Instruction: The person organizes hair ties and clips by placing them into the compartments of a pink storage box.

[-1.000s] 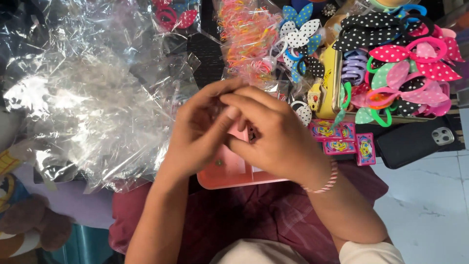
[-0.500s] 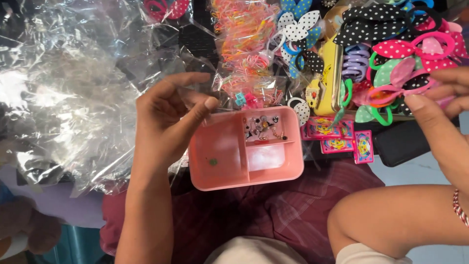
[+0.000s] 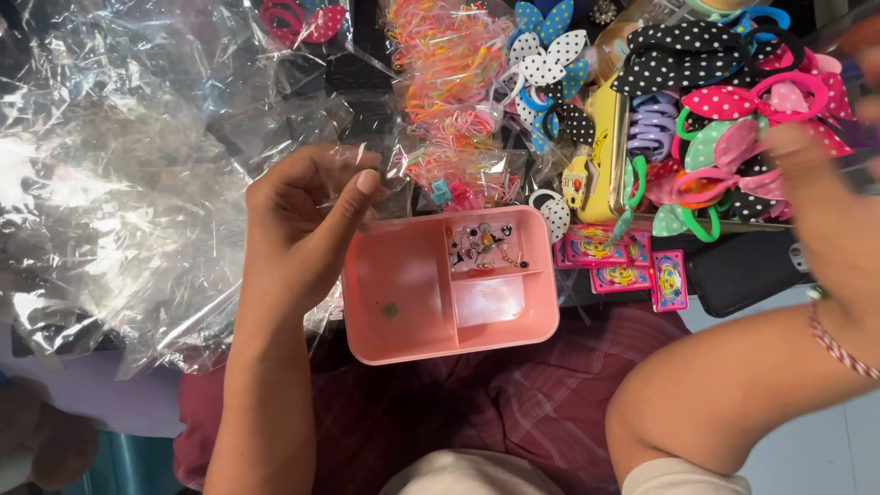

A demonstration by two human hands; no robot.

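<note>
A pink box [image 3: 403, 316] with three compartments rests on my lap. Its upper right compartment holds a few small charms and a chain [image 3: 483, 247], and a tiny green bit [image 3: 390, 310] lies in the large left one. My left hand [image 3: 298, 220] grips the box by its left edge, fingers curled and thumb raised near the back corner. My right hand [image 3: 825, 206] is blurred at the far right, its fingertips at a pile of polka-dot hair bows and ring ties [image 3: 733, 128]. I cannot see whether it holds anything. A striped bracelet [image 3: 836, 346] sits on that wrist.
Crumpled clear plastic wrap [image 3: 119, 183] covers the left side. Bags of thin neon elastic bands [image 3: 449, 101] lie behind the box, beside a yellow toy case [image 3: 600, 165]. Small colourful cards [image 3: 632, 261] and a black case [image 3: 742, 270] lie right of the box.
One second ago both hands were together over the box. My right hand has since swung away to the right, onto the hair bows, uncovering the open box. My left hand stays at the box's left edge.
</note>
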